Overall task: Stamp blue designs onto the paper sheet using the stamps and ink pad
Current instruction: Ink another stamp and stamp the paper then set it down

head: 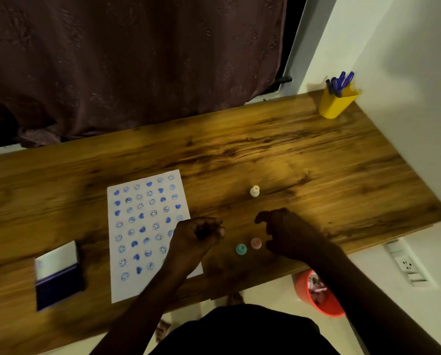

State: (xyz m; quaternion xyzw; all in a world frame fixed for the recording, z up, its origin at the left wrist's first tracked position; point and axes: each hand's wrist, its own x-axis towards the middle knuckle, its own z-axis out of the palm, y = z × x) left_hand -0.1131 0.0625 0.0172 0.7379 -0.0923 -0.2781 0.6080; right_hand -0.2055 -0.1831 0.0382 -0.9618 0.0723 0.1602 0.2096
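Right hand (283,231), fingers apart and empty, hovers beside the small round pink plastic stamp (255,243) and teal plastic stamp (241,249), probably choosing one, while left hand (199,233), curled on what I cannot tell, rests over the printed white paper sheet (137,226), dark blue ink pad (58,278) far to its left.

One view only, and it's yours: the wide-angle camera on your head, facing forward and tipped steeply down over the wooden table (265,155). You're in close: your left hand (199,234) and right hand (288,231) sit low in the middle, forearms crossing the bottom edge. The table lies tilted, its far edge climbing to the right. The curtain (137,60) fills the top, the white wall (393,47) takes the right side, and the floor (265,295) shows past the near edge.
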